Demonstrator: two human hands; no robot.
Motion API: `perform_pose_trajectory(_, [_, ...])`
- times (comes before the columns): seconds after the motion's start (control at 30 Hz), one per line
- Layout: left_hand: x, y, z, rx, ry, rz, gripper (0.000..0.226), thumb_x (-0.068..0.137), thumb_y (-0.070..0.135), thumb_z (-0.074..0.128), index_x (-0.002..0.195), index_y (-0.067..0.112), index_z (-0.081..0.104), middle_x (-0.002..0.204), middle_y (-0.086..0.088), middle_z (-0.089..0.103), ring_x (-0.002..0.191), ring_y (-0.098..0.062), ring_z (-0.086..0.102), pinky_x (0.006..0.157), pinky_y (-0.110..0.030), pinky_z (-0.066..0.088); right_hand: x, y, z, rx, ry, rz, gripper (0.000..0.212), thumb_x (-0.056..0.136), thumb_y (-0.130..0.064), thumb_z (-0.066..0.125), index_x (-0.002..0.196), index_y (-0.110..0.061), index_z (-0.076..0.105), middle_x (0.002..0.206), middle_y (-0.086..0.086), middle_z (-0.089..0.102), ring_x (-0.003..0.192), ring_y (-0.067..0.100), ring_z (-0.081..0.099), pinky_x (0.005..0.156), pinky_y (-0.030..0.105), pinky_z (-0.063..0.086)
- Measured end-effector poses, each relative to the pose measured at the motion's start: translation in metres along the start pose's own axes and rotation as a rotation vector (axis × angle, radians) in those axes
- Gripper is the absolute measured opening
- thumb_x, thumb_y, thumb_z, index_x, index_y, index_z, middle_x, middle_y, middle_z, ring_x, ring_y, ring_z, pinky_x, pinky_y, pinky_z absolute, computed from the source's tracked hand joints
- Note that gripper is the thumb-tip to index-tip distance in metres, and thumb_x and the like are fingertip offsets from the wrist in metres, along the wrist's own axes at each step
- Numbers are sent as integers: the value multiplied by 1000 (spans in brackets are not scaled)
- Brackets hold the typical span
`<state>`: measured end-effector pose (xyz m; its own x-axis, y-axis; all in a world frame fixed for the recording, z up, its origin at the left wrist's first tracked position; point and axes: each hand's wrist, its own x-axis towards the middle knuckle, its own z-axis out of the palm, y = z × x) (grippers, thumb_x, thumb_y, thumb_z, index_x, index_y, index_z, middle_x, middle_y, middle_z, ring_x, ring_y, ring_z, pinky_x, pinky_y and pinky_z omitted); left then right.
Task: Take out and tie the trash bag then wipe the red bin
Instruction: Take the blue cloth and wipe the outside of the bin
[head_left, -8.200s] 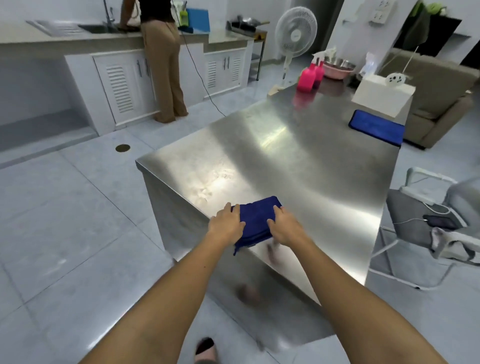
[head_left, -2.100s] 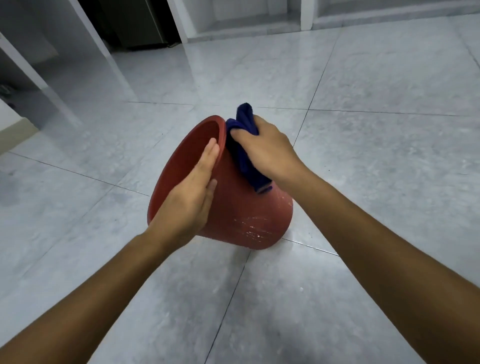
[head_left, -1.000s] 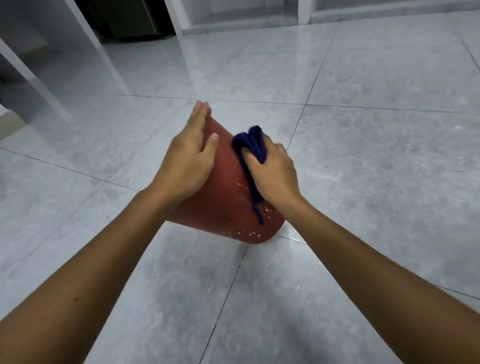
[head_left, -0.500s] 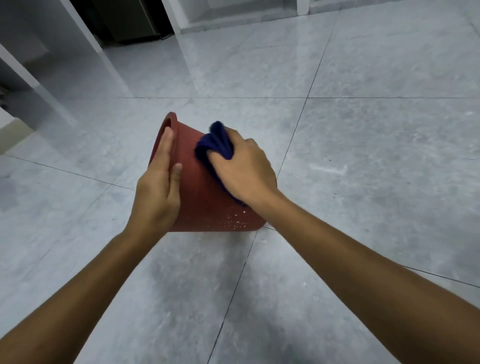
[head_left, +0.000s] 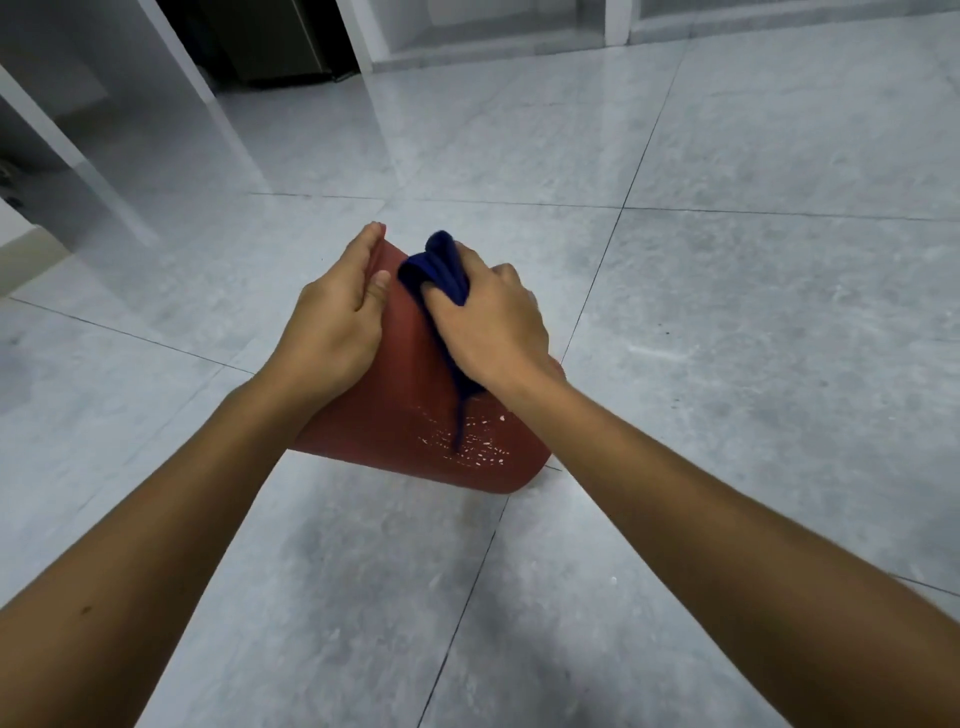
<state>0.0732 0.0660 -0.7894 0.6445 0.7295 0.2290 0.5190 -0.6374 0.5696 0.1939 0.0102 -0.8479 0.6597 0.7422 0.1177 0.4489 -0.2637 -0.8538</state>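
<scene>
The red bin (head_left: 410, 415) is tipped away from me on the grey tiled floor, its base near me and its mouth hidden on the far side. White specks dot its side near the base. My left hand (head_left: 332, 322) grips the bin's upper side near the rim. My right hand (head_left: 488, 322) presses a bunched dark blue cloth (head_left: 436, 270) against the bin's outer wall; a strip of the cloth hangs down over the specks. No trash bag is in view.
Grey floor tiles (head_left: 727, 364) spread all round the bin. White pillars or furniture legs (head_left: 192, 78) rise at the back left, with a dark opening (head_left: 270, 36) behind them and a low white step along the far wall.
The bin has tipped further away, so its rim no longer shows. My left hand has shifted up over its top side, and my right hand with the cloth has moved rightwards across the wall.
</scene>
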Motion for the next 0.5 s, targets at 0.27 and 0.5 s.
perform_pose_trajectory(0.27, [-48,-33,-6,179,185,251,58,96,15,39,150,23,21,154,11,26,135,1,27,104,3,15,14,74,-10,-214,-60,332,44,82,-56,38,115,-33,57,107,7,62,100,35,59,86,47,51])
perform_pose_trajectory(0.5, [-27,-29,-4,66,220,105,50,98,6,38,147,14,31,150,-3,36,130,-4,32,93,12,13,18,-6,7,-67,-142,70,43,81,-57,43,118,-37,55,105,4,63,94,32,61,85,45,53])
